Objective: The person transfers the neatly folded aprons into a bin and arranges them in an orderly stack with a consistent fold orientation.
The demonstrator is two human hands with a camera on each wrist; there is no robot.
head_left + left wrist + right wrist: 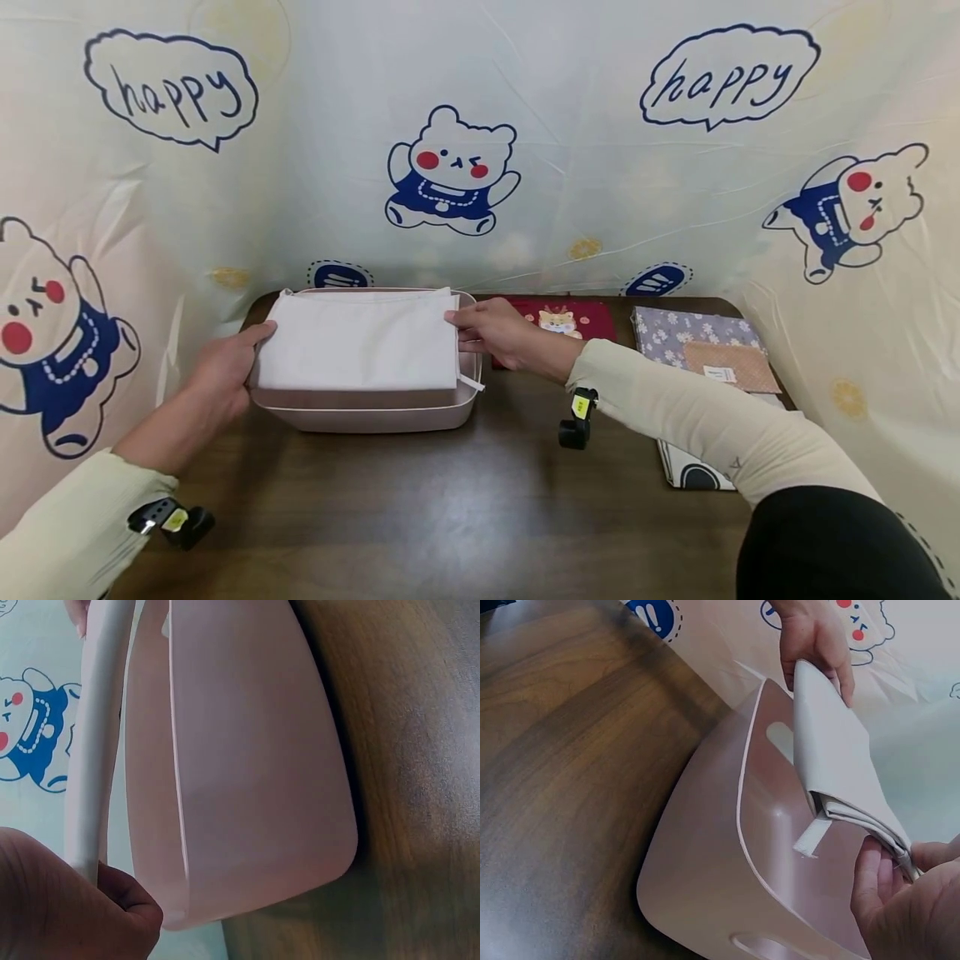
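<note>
One pink bin (375,420) stands on our bench (450,517); over its opening we hold the folded white cloth (360,343), fingers (467,318) of our left hand (225,367) and right hand (502,332) pinching its short ends. We judge it light and soft, best gripped there. Right, the floral packet's (667,337) label (719,374) is illegible; the far curtain's (315,183) bubbles (172,92) read "happy".

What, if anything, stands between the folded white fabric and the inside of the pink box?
Nothing visible does. The left hand and right hand hold the folded white fabric over the pink box, whose top is open; the fabric hides part of the inside.
</note>
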